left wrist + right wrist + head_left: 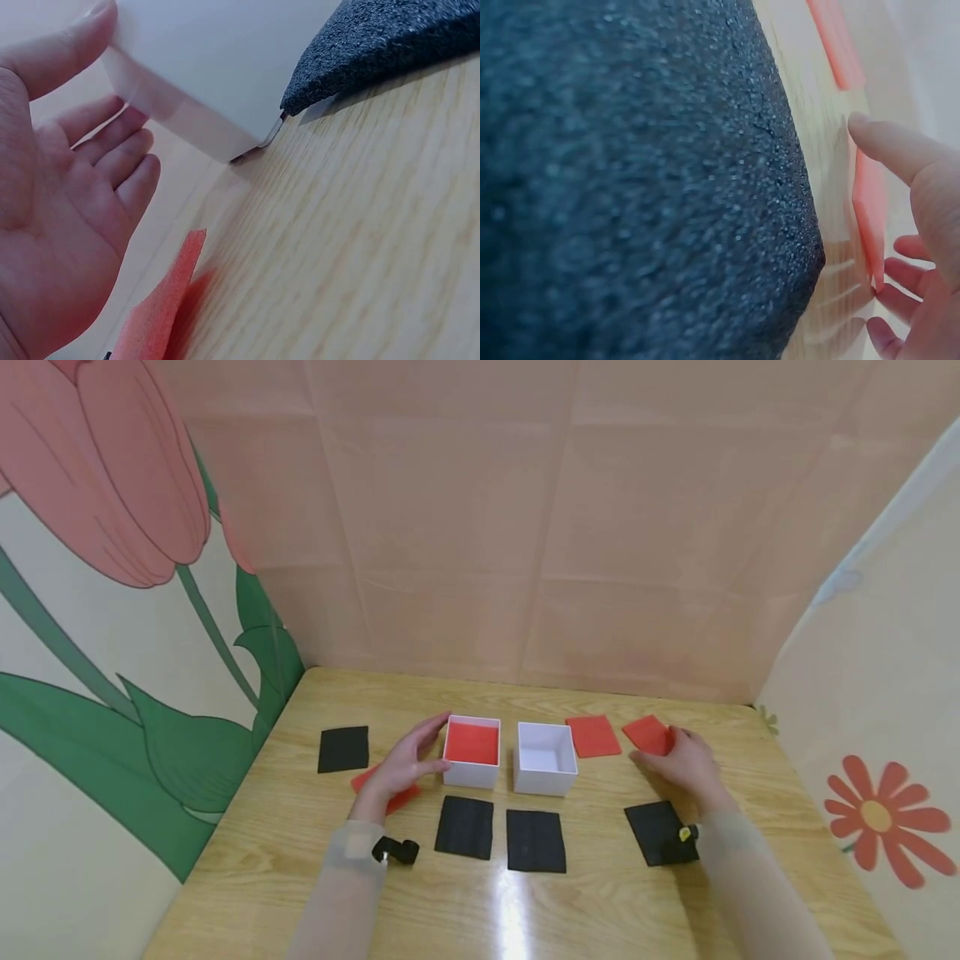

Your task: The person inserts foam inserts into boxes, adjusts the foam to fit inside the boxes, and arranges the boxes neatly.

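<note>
My left hand (pixel 401 768) is at the left side of a white box (pixel 471 775), fingers near its back corner and thumb at its left wall. Red foam (pixel 472 743) fills the top of that box. In the left wrist view the thumb (pixel 71 49) overlaps the white wall and the fingers are spread apart. My right hand (pixel 686 764) reaches over a red foam square (pixel 648 735), covering its right end. Thumb and fingers are spread around that square in the right wrist view, where it lies low on the table.
A second white box (pixel 546 758) with a bare inside stands beside the first. Another red square (pixel 594 736) lies behind it. Black foam squares lie at left (pixel 343 749), in front (pixel 464 827) and right (pixel 658 831). A red piece (pixel 403 798) sits partly under my left wrist.
</note>
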Available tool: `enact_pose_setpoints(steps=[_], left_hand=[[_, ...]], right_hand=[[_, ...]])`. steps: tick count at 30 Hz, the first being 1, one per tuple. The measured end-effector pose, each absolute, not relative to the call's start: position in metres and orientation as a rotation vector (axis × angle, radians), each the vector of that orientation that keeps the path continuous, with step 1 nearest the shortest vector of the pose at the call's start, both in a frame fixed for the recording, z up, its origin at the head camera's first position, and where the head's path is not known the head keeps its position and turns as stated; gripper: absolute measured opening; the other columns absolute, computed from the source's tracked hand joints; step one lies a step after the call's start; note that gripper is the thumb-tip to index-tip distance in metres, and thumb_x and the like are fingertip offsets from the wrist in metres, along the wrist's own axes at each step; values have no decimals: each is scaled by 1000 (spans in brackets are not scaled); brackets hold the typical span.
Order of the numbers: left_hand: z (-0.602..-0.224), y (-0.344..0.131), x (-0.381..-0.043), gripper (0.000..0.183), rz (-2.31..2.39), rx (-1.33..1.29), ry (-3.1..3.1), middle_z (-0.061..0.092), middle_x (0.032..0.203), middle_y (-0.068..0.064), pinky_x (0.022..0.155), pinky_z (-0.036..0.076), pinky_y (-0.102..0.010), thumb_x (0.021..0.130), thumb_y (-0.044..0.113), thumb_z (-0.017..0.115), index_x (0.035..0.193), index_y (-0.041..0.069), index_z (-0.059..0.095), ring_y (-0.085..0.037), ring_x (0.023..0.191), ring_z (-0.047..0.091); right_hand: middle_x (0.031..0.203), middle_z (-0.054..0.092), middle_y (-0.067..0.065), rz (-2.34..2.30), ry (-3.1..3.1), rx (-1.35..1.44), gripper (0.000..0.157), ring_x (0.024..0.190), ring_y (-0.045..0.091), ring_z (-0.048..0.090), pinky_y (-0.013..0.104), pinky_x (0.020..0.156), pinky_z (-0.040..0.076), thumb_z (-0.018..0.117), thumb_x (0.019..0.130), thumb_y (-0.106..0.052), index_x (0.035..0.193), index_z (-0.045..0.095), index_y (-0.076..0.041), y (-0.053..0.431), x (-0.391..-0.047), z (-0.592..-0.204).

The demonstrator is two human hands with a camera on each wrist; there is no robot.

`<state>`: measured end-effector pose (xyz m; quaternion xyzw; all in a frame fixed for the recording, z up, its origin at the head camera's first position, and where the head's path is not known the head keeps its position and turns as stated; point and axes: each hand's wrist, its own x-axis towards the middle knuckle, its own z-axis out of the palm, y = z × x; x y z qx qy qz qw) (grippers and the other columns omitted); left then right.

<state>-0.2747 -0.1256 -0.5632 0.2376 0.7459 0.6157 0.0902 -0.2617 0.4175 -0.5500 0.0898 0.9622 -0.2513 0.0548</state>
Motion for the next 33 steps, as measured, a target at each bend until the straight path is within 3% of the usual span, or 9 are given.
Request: enact_pose_setpoints(steps=[10, 33], left_hand=[[-563, -126, -274, 90, 1828, 687, 2211, 33, 173, -5, 128, 28, -47, 94, 15, 85, 168, 11, 34, -28, 160, 29], [-562, -126, -271, 89, 1825, 671, 2223, 33, 173, -2, 128, 28, -47, 94, 17, 85, 168, 19, 37, -27, 160, 29]], right_hand=[[157, 23, 47, -642, 2962, 303, 122, 135, 66, 29, 86, 101, 29, 71, 90, -72, 161, 23, 14, 418, -273, -550], [158, 24, 45, -712, 2933, 360, 121, 138, 64, 30, 80, 108, 31, 77, 88, -69, 163, 26, 11, 416, -277, -549]])
